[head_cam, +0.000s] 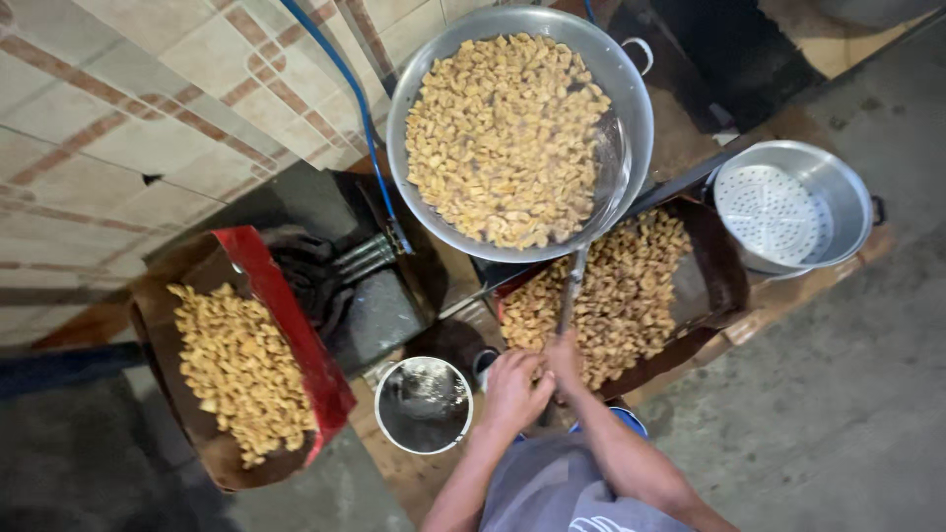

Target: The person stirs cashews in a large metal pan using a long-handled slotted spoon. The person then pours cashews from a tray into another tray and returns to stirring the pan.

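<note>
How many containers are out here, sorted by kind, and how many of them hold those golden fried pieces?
Big round metal pans: 1, full of fried pieces
Dark trays: 2, both with fried pieces
Steamer pots: 1, no pieces
Small metal pots: 1, no pieces
Total: 5 containers, 3 holding pieces

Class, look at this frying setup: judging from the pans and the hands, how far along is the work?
Done: the big metal pan and the left tray are heaped with golden fried pieces. In hand: the left hand and right hand grip a long tool handle over the dark wok, itself full of pieces. Left: the perforated steamer pot sits empty.
</note>
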